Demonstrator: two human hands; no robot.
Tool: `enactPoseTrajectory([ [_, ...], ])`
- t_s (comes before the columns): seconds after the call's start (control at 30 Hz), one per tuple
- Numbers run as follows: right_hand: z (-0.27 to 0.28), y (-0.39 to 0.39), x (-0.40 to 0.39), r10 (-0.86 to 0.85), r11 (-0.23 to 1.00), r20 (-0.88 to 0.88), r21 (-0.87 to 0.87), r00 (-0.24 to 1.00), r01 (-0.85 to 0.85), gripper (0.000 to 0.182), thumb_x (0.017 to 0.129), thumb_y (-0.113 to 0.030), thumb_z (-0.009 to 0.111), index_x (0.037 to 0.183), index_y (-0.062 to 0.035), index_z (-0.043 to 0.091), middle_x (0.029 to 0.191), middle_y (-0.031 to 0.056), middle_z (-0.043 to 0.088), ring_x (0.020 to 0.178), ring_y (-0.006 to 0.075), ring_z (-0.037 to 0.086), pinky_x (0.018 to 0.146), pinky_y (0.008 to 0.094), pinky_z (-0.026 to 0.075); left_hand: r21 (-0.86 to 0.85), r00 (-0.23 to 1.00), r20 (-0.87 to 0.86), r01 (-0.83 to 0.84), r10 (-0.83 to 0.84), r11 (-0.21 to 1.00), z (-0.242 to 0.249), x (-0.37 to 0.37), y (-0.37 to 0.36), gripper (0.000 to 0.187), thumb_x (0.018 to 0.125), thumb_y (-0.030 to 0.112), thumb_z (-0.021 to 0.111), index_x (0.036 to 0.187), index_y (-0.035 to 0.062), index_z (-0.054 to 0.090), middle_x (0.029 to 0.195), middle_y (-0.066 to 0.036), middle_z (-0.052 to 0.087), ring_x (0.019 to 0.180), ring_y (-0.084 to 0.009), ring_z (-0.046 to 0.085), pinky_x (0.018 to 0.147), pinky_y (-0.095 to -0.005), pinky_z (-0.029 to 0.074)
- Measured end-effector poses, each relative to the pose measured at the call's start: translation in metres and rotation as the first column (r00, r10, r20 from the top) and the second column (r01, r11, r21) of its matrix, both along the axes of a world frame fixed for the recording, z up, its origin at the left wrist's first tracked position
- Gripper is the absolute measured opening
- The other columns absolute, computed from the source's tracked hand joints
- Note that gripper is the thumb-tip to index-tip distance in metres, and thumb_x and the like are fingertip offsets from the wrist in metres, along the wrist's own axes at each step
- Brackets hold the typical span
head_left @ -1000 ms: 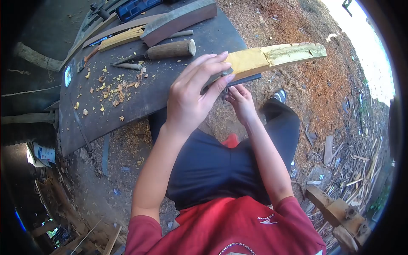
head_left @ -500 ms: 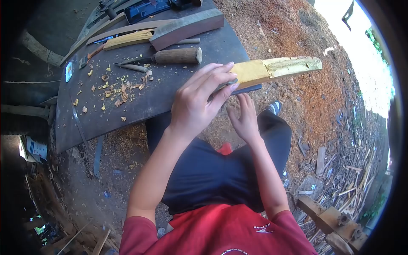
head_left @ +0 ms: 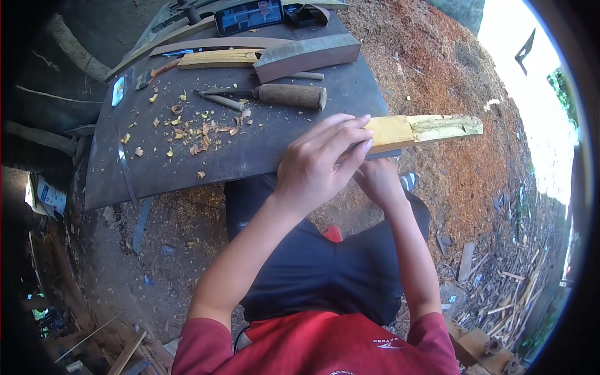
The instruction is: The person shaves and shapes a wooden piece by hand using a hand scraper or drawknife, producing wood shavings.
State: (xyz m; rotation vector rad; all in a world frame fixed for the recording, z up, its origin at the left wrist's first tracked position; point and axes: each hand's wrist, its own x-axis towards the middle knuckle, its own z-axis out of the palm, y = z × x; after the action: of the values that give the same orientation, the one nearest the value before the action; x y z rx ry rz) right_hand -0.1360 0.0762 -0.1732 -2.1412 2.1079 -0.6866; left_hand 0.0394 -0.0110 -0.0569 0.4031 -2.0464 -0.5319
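My left hand (head_left: 324, 153) is closed over the near end of a yellowish piece of wood (head_left: 425, 130), thumb and fingertips against it. The piece juts to the right past the table corner, and its far end has a rough, cut-away top. Below it, by the table corner, is my right hand (head_left: 379, 181); its fingers are hidden behind the wood and my left hand, so their grip does not show. Left of my hands, a chisel (head_left: 292, 95) with a thick wooden handle lies on the dark table (head_left: 250, 147), beside a short thin stick (head_left: 225, 101).
Wood shavings (head_left: 203, 132) are scattered over the tabletop. Farther back lie a grey-topped reddish block (head_left: 312, 57), another yellow wood piece (head_left: 219, 59) and a propped phone (head_left: 250, 16). Sawdust (head_left: 450, 75) covers the ground beyond the table; scrap wood (head_left: 515, 306) is at lower right.
My right hand has moved up from below, its fingers now out of sight under the wood. The table and my left hand appear shifted in view, and the wood sits lower.
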Motion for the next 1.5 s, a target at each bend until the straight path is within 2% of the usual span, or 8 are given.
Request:
enactPoseTrajectory([
  [0.23, 0.024, 0.038, 0.019, -0.129, 0.972, 0.183, 0.216, 0.975, 0.088, 0.019, 0.098, -0.022, 0.069, 0.090, -0.0050, 0.071, 0.085, 0.0144, 0.073, 0.085, 0.0363, 0.071, 0.075, 0.0468, 0.052, -0.002, 1.000, -0.023, -0.020, 0.020, 1.000, -0.002, -0.001, 0.000, 0.012, 0.092, 0.007, 0.077, 0.103, 0.0051, 0.073, 0.114, -0.011, 0.079, 0.108, -0.0301, 0.075, 0.090, -0.0396, 0.061],
  [0.33, 0.019, 0.051, 0.035, -0.225, 0.963, 0.468, 0.240, 0.854, 0.122, 0.020, 0.099, -0.022, 0.068, 0.092, -0.0034, 0.072, 0.085, 0.0191, 0.071, 0.082, 0.0375, 0.070, 0.071, 0.0459, 0.052, 0.011, 0.999, -0.029, -0.023, 0.023, 1.000, -0.003, -0.002, 0.000, 0.012, 0.092, 0.007, 0.077, 0.102, 0.0050, 0.073, 0.114, -0.011, 0.079, 0.108, -0.0299, 0.075, 0.090, -0.0393, 0.061],
  [0.37, 0.014, 0.053, 0.039, -0.241, 0.961, 0.551, 0.250, 0.799, 0.117, 0.021, 0.101, -0.021, 0.066, 0.095, -0.0017, 0.073, 0.081, 0.0160, 0.072, 0.080, 0.0301, 0.072, 0.070, 0.0423, 0.051, 0.019, 0.999, -0.030, -0.023, 0.024, 1.000, -0.003, -0.002, 0.001, 0.011, 0.092, 0.007, 0.077, 0.102, 0.0050, 0.073, 0.114, -0.011, 0.079, 0.108, -0.0298, 0.076, 0.089, -0.0392, 0.061],
  [0.57, -0.013, 0.053, 0.055, -0.423, 0.895, 0.899, 0.434, 0.111, -0.105, 0.022, 0.107, -0.023, 0.063, 0.107, -0.0020, 0.070, 0.081, 0.0029, 0.070, 0.074, 0.0098, 0.063, 0.070, 0.0277, 0.049, 0.025, 0.999, -0.023, -0.034, 0.034, 0.999, -0.003, -0.001, 0.002, 0.011, 0.092, 0.007, 0.077, 0.102, 0.0051, 0.074, 0.114, -0.010, 0.079, 0.108, -0.0293, 0.075, 0.090, -0.0388, 0.061],
  [0.7, -0.030, 0.038, 0.081, -0.375, 0.925, 0.836, 0.312, -0.400, -0.215, 0.022, 0.110, -0.018, 0.058, 0.127, -0.0039, 0.059, 0.096, 0.0049, 0.071, 0.078, 0.0091, 0.062, 0.077, 0.0246, 0.051, 0.036, 0.999, -0.022, -0.037, 0.038, 0.999, -0.006, -0.001, 0.002, 0.011, 0.091, 0.007, 0.077, 0.102, 0.0048, 0.074, 0.114, -0.010, 0.080, 0.109, -0.0287, 0.075, 0.091, -0.0388, 0.061],
  [0.8, -0.029, 0.016, 0.099, -0.298, 0.953, 0.771, 0.275, -0.562, -0.128, 0.020, 0.110, -0.017, 0.055, 0.124, -0.0032, 0.060, 0.107, 0.0064, 0.071, 0.089, 0.0114, 0.066, 0.084, 0.0278, 0.054, 0.056, 0.999, -0.014, -0.042, 0.042, 0.998, -0.004, -0.001, 0.002, 0.011, 0.091, 0.007, 0.078, 0.101, 0.0047, 0.074, 0.114, -0.010, 0.080, 0.109, -0.0286, 0.075, 0.091, -0.0388, 0.061],
  [1.13, -0.066, -0.031, 0.079, -0.106, 0.990, 0.714, 0.014, -0.692, -0.137, 0.043, 0.111, -0.023, 0.054, 0.147, 0.0012, 0.049, 0.143, 0.0155, 0.058, 0.129, 0.0252, 0.062, 0.107, 0.0404, 0.056, 0.081, 0.999, -0.018, -0.027, 0.028, 0.996, -0.001, 0.000, 0.001, 0.011, 0.090, 0.008, 0.078, 0.100, 0.0046, 0.075, 0.113, -0.010, 0.080, 0.107, -0.0294, 0.076, 0.091, -0.0385, 0.061],
  [1.5, -0.099, -0.014, 0.029, -0.284, 0.939, 0.737, 0.085, -0.613, -0.334, 0.043, 0.109, -0.019, 0.054, 0.146, 0.0012, 0.049, 0.140, 0.0157, 0.060, 0.128, 0.0273, 0.063, 0.107, 0.0459, 0.056, 0.028, 0.998, -0.050, -0.034, 0.036, 0.999, -0.007, -0.004, -0.004, 0.011, 0.089, 0.011, 0.078, 0.098, 0.0078, 0.073, 0.110, -0.008, 0.080, 0.102, -0.0270, 0.076, 0.081, -0.0375, 0.063],
])
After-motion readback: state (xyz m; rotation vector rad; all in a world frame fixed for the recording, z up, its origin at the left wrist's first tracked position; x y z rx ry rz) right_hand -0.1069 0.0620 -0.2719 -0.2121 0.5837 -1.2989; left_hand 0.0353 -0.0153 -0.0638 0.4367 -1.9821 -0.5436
